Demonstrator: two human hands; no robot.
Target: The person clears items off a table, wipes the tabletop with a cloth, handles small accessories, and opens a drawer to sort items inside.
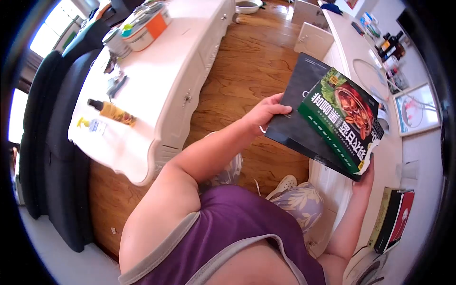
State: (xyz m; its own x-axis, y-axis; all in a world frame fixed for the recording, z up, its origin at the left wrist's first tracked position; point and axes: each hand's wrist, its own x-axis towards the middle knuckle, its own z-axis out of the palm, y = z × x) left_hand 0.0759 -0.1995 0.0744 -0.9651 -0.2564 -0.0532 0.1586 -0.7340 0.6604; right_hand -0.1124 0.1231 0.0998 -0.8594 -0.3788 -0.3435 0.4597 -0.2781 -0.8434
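My left hand (271, 112) grips the left edge of a large flat black box (290, 124), its thumb lying on top. A green and black food box (343, 121) with a picture of a cooked dish rests on the black one, tilted across it. The food box has a torn white patch at its lower right corner. There, my right hand (365, 175) holds the stack from below and the side, with most of its fingers hidden under the boxes. Both boxes are held up in front of me, above the wooden floor and the edge of the right-hand cabinet.
To the left, a white table (164, 61) bears a spray bottle (112, 112), a pump bottle (91, 125), a can (115, 42) and an orange-and-white container (149, 32). At right, a long white cabinet (390, 156) carries upright books (390, 219) and dark bottles (392, 45). A cabinet door (313, 40) stands ajar.
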